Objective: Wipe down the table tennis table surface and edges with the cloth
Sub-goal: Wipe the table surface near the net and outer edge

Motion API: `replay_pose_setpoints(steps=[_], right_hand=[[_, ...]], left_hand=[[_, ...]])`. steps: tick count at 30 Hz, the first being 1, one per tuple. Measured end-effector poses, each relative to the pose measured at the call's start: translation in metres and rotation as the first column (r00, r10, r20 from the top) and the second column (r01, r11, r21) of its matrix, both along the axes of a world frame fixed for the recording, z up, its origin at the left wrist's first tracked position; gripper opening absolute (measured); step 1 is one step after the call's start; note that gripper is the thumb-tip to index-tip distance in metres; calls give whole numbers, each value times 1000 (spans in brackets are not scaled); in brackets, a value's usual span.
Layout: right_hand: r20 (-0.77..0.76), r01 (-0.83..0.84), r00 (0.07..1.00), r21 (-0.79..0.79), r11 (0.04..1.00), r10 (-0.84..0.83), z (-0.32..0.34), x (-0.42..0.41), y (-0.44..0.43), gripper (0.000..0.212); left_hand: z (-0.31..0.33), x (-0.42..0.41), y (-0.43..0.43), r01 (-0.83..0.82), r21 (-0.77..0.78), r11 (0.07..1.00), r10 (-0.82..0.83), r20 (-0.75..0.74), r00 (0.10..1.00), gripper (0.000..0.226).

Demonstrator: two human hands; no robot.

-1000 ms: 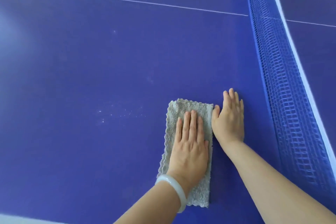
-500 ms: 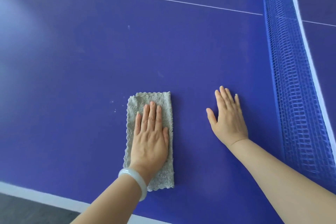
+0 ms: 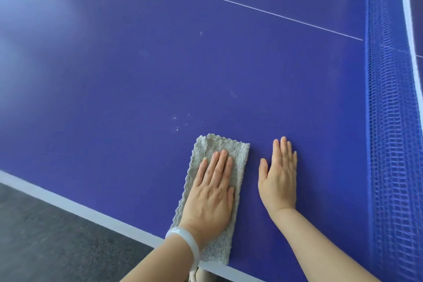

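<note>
Sliding back toward my right hand (image 3: 278, 178), the folded grey terry cloth (image 3: 231, 151) is overlapping the white edge stripe (image 3: 68, 205) of the blue table tennis table (image 3: 160, 64). Both hands are lying flat, fingers straight and together, my left hand (image 3: 210, 192) pressing the cloth. White specks (image 3: 177, 129) ahead are suggesting much wiping remains.

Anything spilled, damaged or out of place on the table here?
Nothing damaged or askew. Small white specks dot the table surface just beyond the cloth, with a few more past the white centre line: apparently dust not yet wiped. The left hand presses the cloth flat; the right hand rests flat beside it.
</note>
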State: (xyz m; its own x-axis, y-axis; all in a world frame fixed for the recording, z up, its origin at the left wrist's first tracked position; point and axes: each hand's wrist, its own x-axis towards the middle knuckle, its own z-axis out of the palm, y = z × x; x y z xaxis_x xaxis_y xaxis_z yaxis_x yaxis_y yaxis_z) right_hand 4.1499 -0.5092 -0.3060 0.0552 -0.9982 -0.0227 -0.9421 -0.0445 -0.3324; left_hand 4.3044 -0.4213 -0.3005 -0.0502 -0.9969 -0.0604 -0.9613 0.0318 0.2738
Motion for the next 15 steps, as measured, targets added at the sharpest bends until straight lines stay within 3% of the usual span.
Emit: replay_pose_setpoints(steps=[3, 6, 8, 10, 12, 15], right_hand=[[-80, -15, 997, -27, 1000, 13, -2, 4, 2, 59], [-236, -15, 972, 1, 1000, 15, -3, 13, 3, 68], [-294, -21, 955, 17, 1000, 25, -3, 16, 2, 78], [-304, -32, 952, 7, 999, 33, -4, 15, 2, 82], [-288, -45, 957, -9, 999, 40, -5, 11, 2, 82], [-266, -74, 962, -14, 997, 67, -6, 7, 3, 83]], left_hand=[[-1, 52, 15, -214, 4, 977, 213, 63, 975, 61], [-1, 77, 13, -488, 54, 871, 484, 78, 872, 66], [0, 60, 7, -565, 76, 822, 562, 53, 825, 66], [2, 23, 7, -483, 69, 873, 481, 39, 876, 67], [-1, -21, 16, -251, 22, 968, 250, 18, 968, 67], [1, -45, 28, 11, 22, 1000, -10, -25, 1000, 66]])
